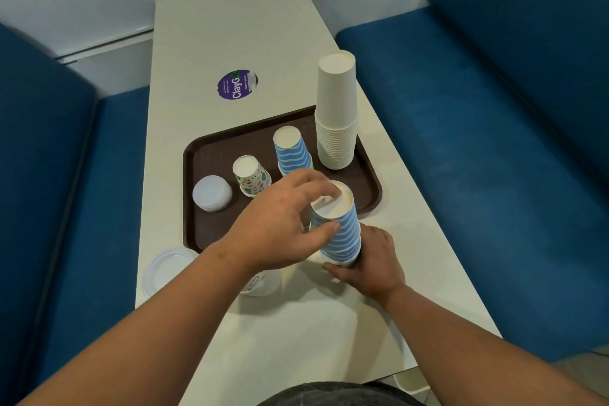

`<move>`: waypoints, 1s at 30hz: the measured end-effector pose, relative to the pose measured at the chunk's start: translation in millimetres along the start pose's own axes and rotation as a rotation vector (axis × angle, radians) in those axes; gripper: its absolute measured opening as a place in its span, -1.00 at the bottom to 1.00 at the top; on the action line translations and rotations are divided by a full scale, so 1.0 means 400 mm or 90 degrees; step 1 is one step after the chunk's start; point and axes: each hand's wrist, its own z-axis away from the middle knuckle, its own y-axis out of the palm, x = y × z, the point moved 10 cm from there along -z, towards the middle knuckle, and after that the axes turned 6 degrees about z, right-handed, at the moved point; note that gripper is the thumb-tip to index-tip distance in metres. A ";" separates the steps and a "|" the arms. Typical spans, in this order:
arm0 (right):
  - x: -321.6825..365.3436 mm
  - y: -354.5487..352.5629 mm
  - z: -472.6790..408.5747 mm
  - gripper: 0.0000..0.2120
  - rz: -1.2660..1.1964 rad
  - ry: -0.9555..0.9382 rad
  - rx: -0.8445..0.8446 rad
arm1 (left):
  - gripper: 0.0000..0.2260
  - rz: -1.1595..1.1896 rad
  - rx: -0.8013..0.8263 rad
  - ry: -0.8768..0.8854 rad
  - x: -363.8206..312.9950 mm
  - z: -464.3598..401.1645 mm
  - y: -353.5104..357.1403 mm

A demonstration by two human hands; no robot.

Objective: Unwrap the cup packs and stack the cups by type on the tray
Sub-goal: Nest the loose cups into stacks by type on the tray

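Blue-striped cup stack [339, 234], upturned, held just in front of the brown tray [204, 155], near its front right corner.

Step in hand (judged): taking the wrap off this pack or squaring it; whether any film is on it cannot be told. Next move calls for setting these cups on the blue-striped stack on the tray [292, 150], rims aligned, without toppling it.

Left hand [280, 227]: fingers curled over the top cup's base, thumb pressed on the side; gripping.

Right hand [372, 260]: wrapped round the stack's lower end, steadying it.

Also on tray: tall white cup stack [336, 115], patterned cup stack [251, 176], low white stack [212, 193].

Off tray, on the table [230, 26]: clear lids [166, 270] at front left and another pack partly hidden under the left wrist.
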 end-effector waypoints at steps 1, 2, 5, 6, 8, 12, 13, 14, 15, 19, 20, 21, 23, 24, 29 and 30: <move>0.002 -0.003 0.001 -0.48 0.001 0.000 -0.001 | -0.65 0.007 -0.008 0.004 -0.003 -0.001 -0.006; 0.004 -0.006 0.002 -0.48 0.004 0.003 -0.002 | -0.65 0.019 -0.020 0.011 -0.007 -0.003 -0.015; 0.002 -0.011 0.007 -0.46 0.003 0.017 -0.003 | -0.70 0.101 -0.092 0.014 -0.004 -0.018 -0.071; -0.001 -0.010 0.008 -0.42 -0.001 0.024 -0.001 | -0.71 0.133 -0.128 0.002 0.011 -0.025 -0.099; -0.010 -0.004 0.008 -0.37 -0.003 0.044 0.010 | -0.72 0.159 -0.193 -0.052 0.063 -0.047 -0.158; -0.014 -0.003 0.007 -0.36 -0.017 0.055 0.005 | -0.76 0.056 -0.275 -0.170 0.190 -0.111 -0.243; -0.014 -0.002 0.007 -0.36 -0.021 0.056 0.004 | -0.76 0.022 -0.278 -0.177 0.207 -0.134 -0.251; -0.016 -0.001 0.006 -0.35 -0.022 0.058 0.006 | -0.75 -0.004 -0.272 -0.183 0.222 -0.158 -0.251; -0.018 0.001 0.005 -0.35 -0.020 0.061 0.009 | -0.74 -0.025 -0.258 -0.196 0.239 -0.179 -0.241; -0.024 0.004 0.009 -0.33 -0.016 0.068 0.010 | -0.72 -0.097 -0.140 -0.269 0.316 -0.223 -0.147; -0.024 0.003 0.011 -0.34 -0.018 0.068 0.008 | -0.71 -0.110 -0.084 -0.301 0.340 -0.221 -0.114; -0.024 0.002 0.011 -0.34 -0.018 0.068 0.006 | -0.69 -0.125 -0.023 -0.332 0.363 -0.215 -0.084; -0.024 0.004 0.009 -0.35 -0.017 0.070 0.009 | -0.63 -0.145 0.061 -0.364 0.385 -0.202 -0.052; -0.025 0.005 0.007 -0.34 -0.015 0.070 0.010 | -0.59 -0.146 0.069 -0.353 0.373 -0.201 -0.053; -0.017 0.000 0.010 -0.34 -0.012 0.067 0.017 | -0.59 -0.053 -0.004 -0.182 0.152 -0.136 -0.063; -0.013 -0.002 0.009 -0.35 -0.014 0.060 0.015 | -0.58 -0.026 0.042 -0.149 0.107 -0.110 -0.033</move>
